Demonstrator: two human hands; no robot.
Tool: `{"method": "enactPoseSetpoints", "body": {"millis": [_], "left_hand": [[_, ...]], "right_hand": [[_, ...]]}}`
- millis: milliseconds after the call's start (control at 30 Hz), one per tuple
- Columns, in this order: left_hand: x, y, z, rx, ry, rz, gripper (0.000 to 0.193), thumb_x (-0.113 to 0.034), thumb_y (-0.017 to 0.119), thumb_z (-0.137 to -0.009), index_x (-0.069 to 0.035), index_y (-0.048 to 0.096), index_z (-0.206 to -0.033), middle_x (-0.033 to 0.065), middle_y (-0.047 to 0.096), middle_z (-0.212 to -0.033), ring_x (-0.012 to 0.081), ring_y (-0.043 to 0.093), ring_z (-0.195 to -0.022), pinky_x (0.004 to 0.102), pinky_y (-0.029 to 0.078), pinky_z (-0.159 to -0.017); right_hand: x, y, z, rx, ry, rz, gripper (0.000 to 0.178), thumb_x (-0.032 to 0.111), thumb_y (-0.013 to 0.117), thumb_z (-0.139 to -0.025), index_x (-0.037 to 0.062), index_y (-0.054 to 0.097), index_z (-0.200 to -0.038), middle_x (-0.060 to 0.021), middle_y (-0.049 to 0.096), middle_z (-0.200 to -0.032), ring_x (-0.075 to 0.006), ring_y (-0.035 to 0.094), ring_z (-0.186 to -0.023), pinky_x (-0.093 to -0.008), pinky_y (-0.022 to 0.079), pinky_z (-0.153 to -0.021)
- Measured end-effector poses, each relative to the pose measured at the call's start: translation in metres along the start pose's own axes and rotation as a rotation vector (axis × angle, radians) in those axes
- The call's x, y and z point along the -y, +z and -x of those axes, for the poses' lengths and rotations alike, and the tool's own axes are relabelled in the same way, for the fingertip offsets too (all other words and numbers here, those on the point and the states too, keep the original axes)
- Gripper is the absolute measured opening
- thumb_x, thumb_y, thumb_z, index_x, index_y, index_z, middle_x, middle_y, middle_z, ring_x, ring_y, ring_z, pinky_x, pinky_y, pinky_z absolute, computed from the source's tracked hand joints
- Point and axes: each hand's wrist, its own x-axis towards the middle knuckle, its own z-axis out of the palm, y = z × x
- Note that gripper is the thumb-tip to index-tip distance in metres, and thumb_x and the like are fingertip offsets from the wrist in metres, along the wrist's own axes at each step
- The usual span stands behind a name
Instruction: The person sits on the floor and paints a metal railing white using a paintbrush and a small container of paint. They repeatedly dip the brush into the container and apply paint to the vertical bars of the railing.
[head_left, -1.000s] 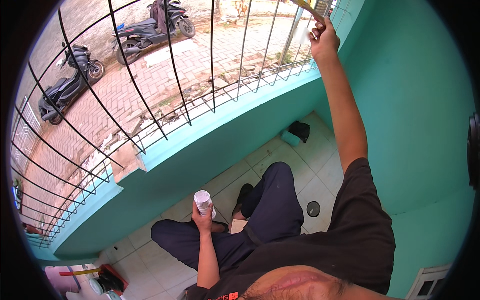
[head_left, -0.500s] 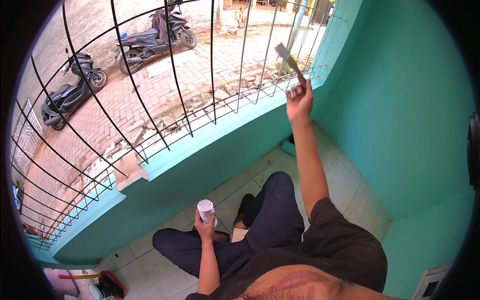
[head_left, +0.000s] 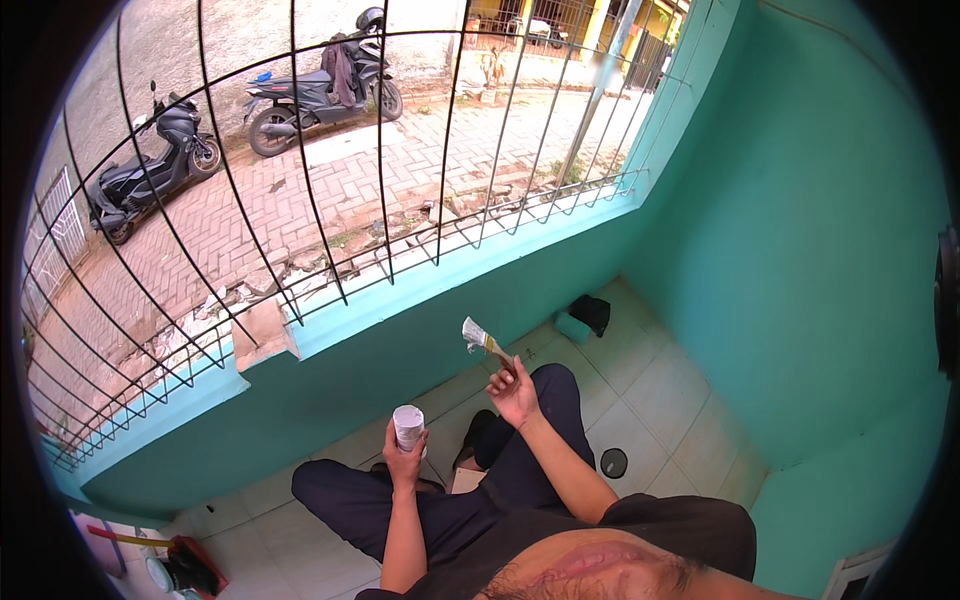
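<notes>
My left hand (head_left: 404, 464) is wrapped round a white cylindrical container (head_left: 409, 426), held upright above my folded left leg. In my raised right hand (head_left: 514, 396) is a paintbrush (head_left: 484, 341), gripped by its handle. Its bristles point up and to the left, coated in something white or pale. The brush is apart from the container, a little above and to its right. Beyond both hands stands the low teal wall (head_left: 330, 385), topped by a light blue ledge (head_left: 390, 298) and a grille of black bars (head_left: 382, 160).
On the tiled floor (head_left: 690, 405) lie a round dark lid-like thing (head_left: 614, 462) and a teal-and-black bundle (head_left: 586, 318) by the wall. A red dustpan-like object (head_left: 205, 565) sits at lower left. Two scooters (head_left: 325, 95) are parked outside beyond the bars.
My right hand has come down and left from near the grille, bringing the paintbrush close to the container. My left hand stays almost in place. The view has shifted slightly.
</notes>
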Motion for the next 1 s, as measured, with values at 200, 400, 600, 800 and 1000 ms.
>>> {"method": "enactPoseSetpoints", "body": {"millis": [200,400,600,800,1000], "left_hand": [[-0.008,-0.005,-0.001,-0.013,0.048,0.001,0.064,-0.007,0.085,-0.075,0.002,0.056,-0.131,0.0135,0.07,-0.112,0.0203,0.067,-0.1,0.0341,0.053,-0.088],[-0.021,-0.011,-0.003,-0.014,0.089,0.02,0.063,-0.008,0.085,-0.075,0.003,0.058,-0.13,0.0148,0.07,-0.113,0.0214,0.068,-0.101,0.0345,0.053,-0.088],[-0.028,-0.022,-0.005,-0.03,0.121,-0.036,0.063,-0.013,0.086,-0.074,-0.002,0.06,-0.131,0.0166,0.069,-0.12,0.0272,0.067,-0.111,0.0383,0.052,-0.096],[-0.065,-0.037,0.006,-0.058,0.211,-0.086,0.067,-0.014,0.088,-0.073,-0.002,0.059,-0.131,0.0136,0.068,-0.122,0.0235,0.066,-0.109,0.0367,0.052,-0.094],[-0.116,-0.052,0.011,-0.144,0.413,-0.116,0.067,-0.019,0.092,-0.068,-0.005,0.063,-0.127,0.0108,0.07,-0.111,0.0228,0.069,-0.1,0.0351,0.055,-0.087]], "right_hand": [[-0.017,0.014,0.017,0.004,0.068,-0.004,0.032,0.041,0.055,-0.102,0.011,0.064,-0.108,0.0051,0.04,-0.065,-0.0117,0.039,-0.067,-0.0289,0.035,-0.065],[-0.018,0.027,0.022,0.042,0.086,-0.041,0.03,0.041,0.053,-0.103,0.0137,0.065,-0.109,0.0051,0.042,-0.066,-0.0112,0.04,-0.069,-0.0283,0.035,-0.067],[-0.025,0.044,0.024,0.101,0.118,-0.034,0.032,0.04,0.052,-0.103,0.0128,0.066,-0.114,0.0033,0.042,-0.066,-0.0133,0.039,-0.068,-0.0296,0.036,-0.067],[-0.022,0.059,0.044,0.123,0.106,-0.037,0.03,0.037,0.055,-0.102,0.0103,0.068,-0.109,0.0036,0.043,-0.066,-0.0138,0.038,-0.069,-0.0305,0.035,-0.069],[-0.015,0.083,0.068,0.162,0.085,-0.039,0.023,0.031,0.06,-0.101,0.0116,0.069,-0.108,0.0059,0.045,-0.067,-0.0132,0.038,-0.072,-0.0295,0.034,-0.07]]}}
